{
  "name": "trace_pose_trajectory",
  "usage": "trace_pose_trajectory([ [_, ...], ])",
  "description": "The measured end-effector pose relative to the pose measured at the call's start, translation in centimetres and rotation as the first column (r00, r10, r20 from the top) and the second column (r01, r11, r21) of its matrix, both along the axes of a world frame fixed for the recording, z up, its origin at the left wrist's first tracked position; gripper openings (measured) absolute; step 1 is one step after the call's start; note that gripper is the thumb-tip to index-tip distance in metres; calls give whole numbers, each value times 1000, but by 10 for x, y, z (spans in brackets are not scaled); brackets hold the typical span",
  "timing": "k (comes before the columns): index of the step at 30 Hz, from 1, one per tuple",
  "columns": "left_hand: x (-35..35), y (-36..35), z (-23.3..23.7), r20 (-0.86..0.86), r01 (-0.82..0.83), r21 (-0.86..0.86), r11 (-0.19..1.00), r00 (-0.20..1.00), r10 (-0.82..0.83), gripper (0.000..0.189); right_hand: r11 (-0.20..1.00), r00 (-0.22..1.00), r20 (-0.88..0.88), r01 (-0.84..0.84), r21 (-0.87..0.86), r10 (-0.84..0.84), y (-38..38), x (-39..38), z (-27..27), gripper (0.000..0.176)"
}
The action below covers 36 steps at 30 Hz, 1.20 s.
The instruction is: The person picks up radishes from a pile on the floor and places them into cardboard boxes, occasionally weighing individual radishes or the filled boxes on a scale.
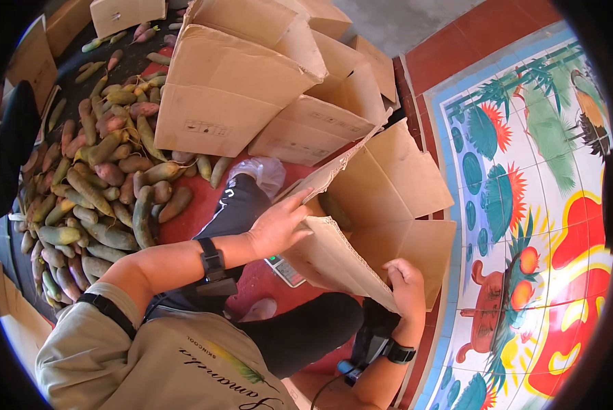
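An open cardboard box [375, 198] stands in front of me with its flaps raised. My left hand [279, 222] lies against the near left flap, fingers bent around its edge. At the box's near right corner, my right hand [405, 285] has its fingers closed on the cardboard rim. Some of the box's inside shows, with a greenish shape at the bottom that is partly hidden by the flap. Beneath the box's left side, part of a scale [286, 271] with a lit display sticks out.
A large pile of long green and reddish root vegetables [105, 181] covers the floor at left. More open boxes [228, 89] stand beyond my box. A painted tile wall [525, 225] runs along the right. My legs straddle the red floor [183, 212].
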<state>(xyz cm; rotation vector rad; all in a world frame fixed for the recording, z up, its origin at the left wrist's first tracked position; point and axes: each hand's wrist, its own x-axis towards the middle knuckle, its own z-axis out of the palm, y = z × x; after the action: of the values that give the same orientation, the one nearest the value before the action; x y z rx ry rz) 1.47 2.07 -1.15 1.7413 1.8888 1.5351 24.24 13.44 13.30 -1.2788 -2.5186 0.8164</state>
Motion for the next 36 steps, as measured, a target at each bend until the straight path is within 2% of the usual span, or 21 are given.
trace_pose_trajectory([
  [1, 0, 0, 0, 11, -3, -9, 1000, 1000, 3, 36, 998, 997, -28, 68, -13, -68, -5, -3, 3, 13],
  [2, 0, 0, 0, 22, -4, -17, 1000, 1000, 4, 36, 998, 997, -28, 68, -12, -69, -9, -6, 4, 13],
  [4, 0, 0, -1, 8, 9, 2, 1000, 1000, -9, 35, 985, 989, -125, 100, 140, -82, -17, -11, 5, 15],
  [5, 0, 0, -2, -6, 21, 19, 1000, 1000, -20, 35, 985, 989, -126, 102, 141, -84, -22, -12, 6, 15],
  [7, -1, 2, -4, 31, 2, 2, 1000, 1000, -2, 34, 965, 989, -147, 33, 260, 6, -31, -11, 7, 17],
  [8, -2, 4, -2, 69, -15, -17, 1000, 998, 17, 33, 965, 989, -145, 42, 258, -4, -34, -9, 6, 17],
  [10, -3, 5, 1, 80, -25, -24, 999, 996, 27, 32, 919, 995, 7, -97, 382, 102, -39, -5, 7, 20],
  [11, -3, 5, 1, 79, -31, -18, 999, 996, 32, 32, 858, 987, 72, -162, 488, 145, -37, -3, 5, 23],
  [14, -2, 5, -2, 54, -37, 5, 999, 998, 37, 34, 851, 990, 127, -118, 512, 60, -36, 1, -2, 22],
  [16, -2, 7, -1, 125, -36, 7, 999, 992, 35, 35, 865, 996, 87, -76, 496, 38, -39, -1, -5, 24],
  [20, 0, 9, 4, 114, -97, 59, 993, 989, 90, 39, 790, 998, 57, -36, 612, 2, -43, -7, -12, 21],
  [22, -1, 10, 5, 100, -100, 98, 990, 991, 90, 48, 748, 999, 33, -40, 663, 24, -43, -8, -15, 21],
  [26, -5, 22, -22, 34, -117, 170, 979, 993, 113, 48, 682, 1000, 5, -17, 731, 20, -45, -8, -24, 23],
  [28, -4, 16, -9, 115, -88, 30, 996, 990, 84, 48, 672, 1000, -16, 18, 741, -8, -47, -9, -27, 24],
  [30, -6, 21, -22, 116, -80, 97, 992, 991, 69, 47, 633, 999, -45, 38, 773, -5, -49, -10, -29, 25],
  [32, -5, 18, -23, 253, -1, 83, 997, 967, -20, 49, 684, 999, -39, 39, 729, -15, -54, -9, -27, 28],
  [33, -2, 17, -21, 288, 8, 126, 992, 957, -44, 51, 669, 997, -40, 69, 740, -58, -55, -7, -29, 28],
  [35, -1, 18, -26, 332, 5, 174, 985, 941, -64, 56, 586, 973, -216, 130, 800, 78, -56, -2, -33, 36],
  [36, -3, 20, -28, 340, -6, 182, 983, 939, -58, 59, 571, 975, -217, 148, 808, 56, -58, 4, -33, 36],
])
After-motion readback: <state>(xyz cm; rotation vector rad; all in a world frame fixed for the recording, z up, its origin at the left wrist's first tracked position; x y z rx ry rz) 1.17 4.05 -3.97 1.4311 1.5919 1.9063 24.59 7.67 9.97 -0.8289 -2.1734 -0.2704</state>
